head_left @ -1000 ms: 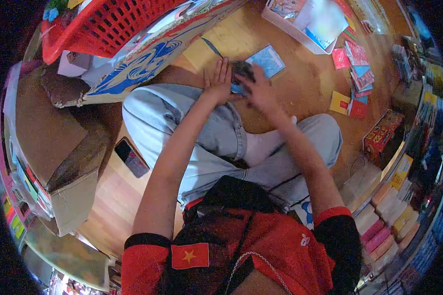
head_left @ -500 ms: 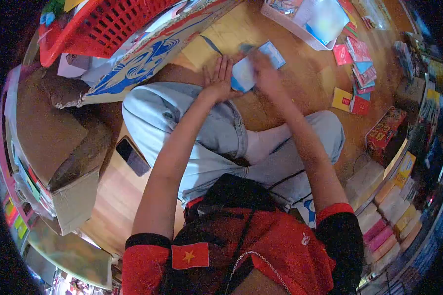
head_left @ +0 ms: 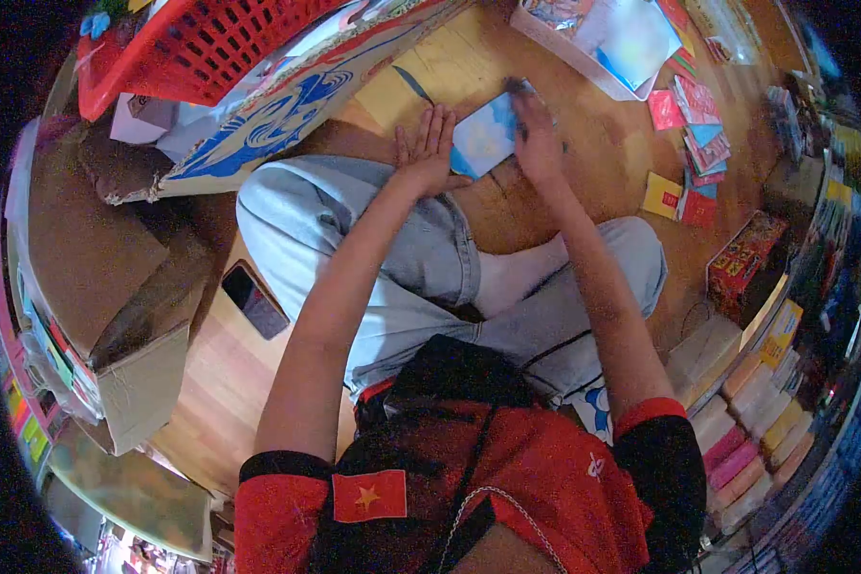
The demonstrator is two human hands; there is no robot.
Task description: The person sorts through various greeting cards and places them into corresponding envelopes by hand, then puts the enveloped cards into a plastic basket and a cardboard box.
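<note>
A light blue and white booklet or card (head_left: 483,136) lies on the wooden floor in front of my crossed legs. Against its left edge, my left hand (head_left: 427,158) rests with fingers spread and holds nothing. Over its right part is my right hand (head_left: 538,139), fingers bent round a small dark thing (head_left: 519,86) that is too unclear to name. A yellow sheet (head_left: 390,98) with a dark strip lies just beyond my left hand.
A red basket (head_left: 210,53) and a printed cardboard panel (head_left: 277,115) stand at the upper left. The phone (head_left: 254,299) lies left of my knee. At the upper right are a white bin (head_left: 584,59), colourful packets (head_left: 706,129) and a red box (head_left: 746,256).
My right hand has moved a little to the right across the blue and white card, uncovering more of its middle. My left hand stays in nearly the same place.
</note>
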